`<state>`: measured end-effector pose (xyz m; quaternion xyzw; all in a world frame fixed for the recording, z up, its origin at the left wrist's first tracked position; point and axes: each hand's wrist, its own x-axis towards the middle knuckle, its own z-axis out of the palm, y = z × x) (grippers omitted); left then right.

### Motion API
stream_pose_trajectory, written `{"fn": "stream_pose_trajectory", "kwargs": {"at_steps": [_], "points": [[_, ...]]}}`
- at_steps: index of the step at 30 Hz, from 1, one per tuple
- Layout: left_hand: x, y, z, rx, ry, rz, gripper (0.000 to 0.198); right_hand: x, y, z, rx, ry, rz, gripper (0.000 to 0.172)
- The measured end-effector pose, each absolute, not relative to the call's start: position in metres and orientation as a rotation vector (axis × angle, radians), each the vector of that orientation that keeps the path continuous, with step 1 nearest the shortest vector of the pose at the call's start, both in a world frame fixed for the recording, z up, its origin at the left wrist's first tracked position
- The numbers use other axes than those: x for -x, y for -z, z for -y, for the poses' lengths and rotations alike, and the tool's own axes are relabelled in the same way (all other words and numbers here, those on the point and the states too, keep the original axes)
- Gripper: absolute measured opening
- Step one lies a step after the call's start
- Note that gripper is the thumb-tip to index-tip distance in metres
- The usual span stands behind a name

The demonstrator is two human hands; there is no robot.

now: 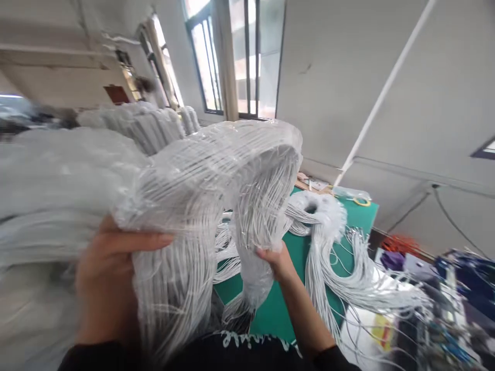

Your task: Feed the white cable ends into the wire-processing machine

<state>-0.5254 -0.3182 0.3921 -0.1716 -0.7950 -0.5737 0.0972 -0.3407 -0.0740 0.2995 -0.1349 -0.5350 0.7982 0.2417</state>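
A large looped bundle of white cables (216,159), wrapped in clear plastic film, hangs bent over between my two hands. My left hand (112,257) grips its near left side, with the thumb lying across the plastic; the other fingers are hidden and partly blurred. On the right, my right hand (274,260) is closed around the hanging end of the bundle, thumb on the wrap. Loose cable ends dangle below, in front of my dark clothing. Another coil of white cables (320,216) lies on the green tabletop (276,309) beyond my right hand.
Plastic-wrapped bundles (58,170) are piled high at the left, with more wrapped bundles (154,123) behind. A yellow tape ring (361,201) lies at the table's far corner. To the right are orange cables (400,245) and dark wire bundles (472,278). A blurred person stands far back.
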Motion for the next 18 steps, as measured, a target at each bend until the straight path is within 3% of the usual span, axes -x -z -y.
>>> {"fn": "stream_pose_trajectory", "kwargs": {"at_steps": [4, 7, 10, 12, 14, 18], "points": [[0.542, -0.445, 0.248, 1.072, 1.923, 2.124, 0.071, 0.308, -0.322, 0.053, 0.537, -1.940, 1.429, 0.049], [0.563, -0.494, 0.135, 1.516, 1.960, 2.028, 0.071, 0.295, -0.344, 0.010, 0.618, -1.725, 1.365, 0.053], [0.569, -0.510, 0.003, 1.782, 1.645, 2.079, 0.069, 0.288, -0.343, -0.058, 0.831, -1.418, 1.277, 0.055], [0.565, -0.482, -0.061, 1.845, 1.186, 2.209, 0.068, 0.279, -0.320, -0.100, 1.239, -1.098, 1.274, 0.053], [0.562, -0.421, -0.088, 1.839, 1.087, 2.282, 0.068, 0.266, -0.281, -0.123, 1.680, -0.889, 1.315, 0.052], [0.566, -0.255, -0.035, 1.955, 0.564, 2.702, 0.068, 0.238, -0.188, -0.099, 1.993, -0.880, 1.357, 0.049]]}}
